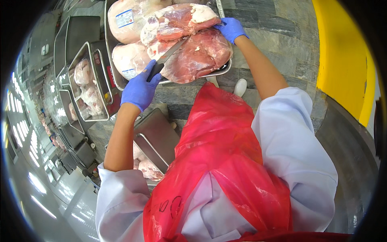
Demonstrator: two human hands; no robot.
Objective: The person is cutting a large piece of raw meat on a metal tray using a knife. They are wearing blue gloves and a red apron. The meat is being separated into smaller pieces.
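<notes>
A large cut of raw meat (pixel 197 58) lies at the near end of a metal tub (pixel 121 86), opened along a cleft between its lower red part and an upper flap with pale fat. My left hand (pixel 139 89) is closed round the black handle of a knife (pixel 155 71). The blade slants up and right into the cleft, and its tip is hidden there. At the cut's right edge, my right hand (pixel 234 30) grips the meat beside the flap; its fingertips are partly hidden.
Pale wrapped cuts (pixel 130 60) with labels lie left in the same tub. Further left stands another metal bin (pixel 94 119) with meat. A lower metal bin (pixel 155 135) with meat sits near my left forearm. A yellow barrier (pixel 342 60) rises on the right, above tiled floor (pixel 278 48).
</notes>
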